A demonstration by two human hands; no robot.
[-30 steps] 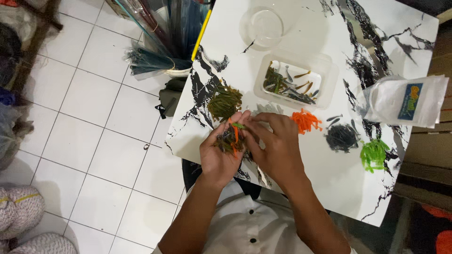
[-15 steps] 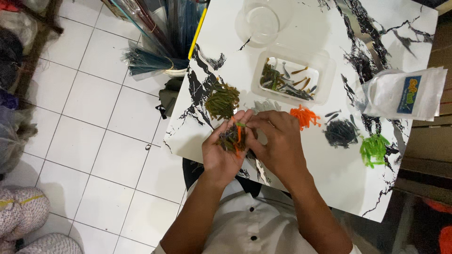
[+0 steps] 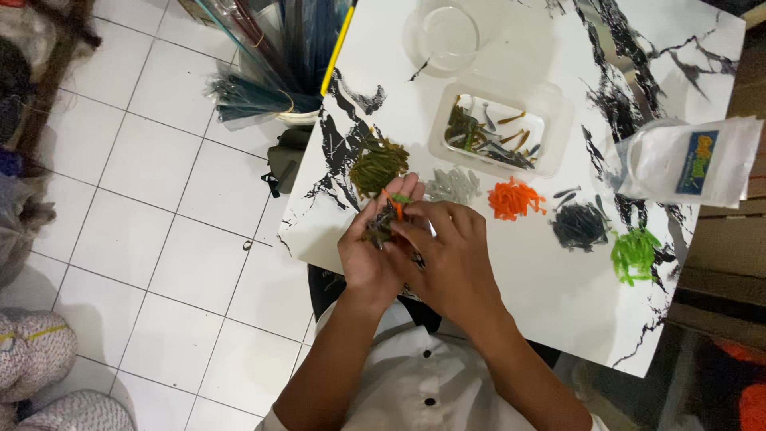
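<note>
Holding a little bunch of soft rubbery worms, dark ones with an orange one and a green tip poking out, the left hand is cupped around them near the middle of the frame, just over the lower left edge of the worktop. The right hand sits right beside it — its fingers are bent in and touch the bunch, but I cannot tell if they pinch a worm or only rest on it. Both hands press close together. The worktop is white with black marble streaks. Just above the hands lies a pile of olive green worms, and next to it, to the right, a small pale grey pile. Further right is a bright orange pile, then a dark grey pile, and then a lime green pile near the right edge. In the upper middle sits a clear plastic tub with mixed worms inside — green, brown and grey ones. Above it is a clear round cup. At the right edge lies a white pouch with a coloured label. In the upper left, on the white tiled floor, stand long clear packets in a bundle.
</note>
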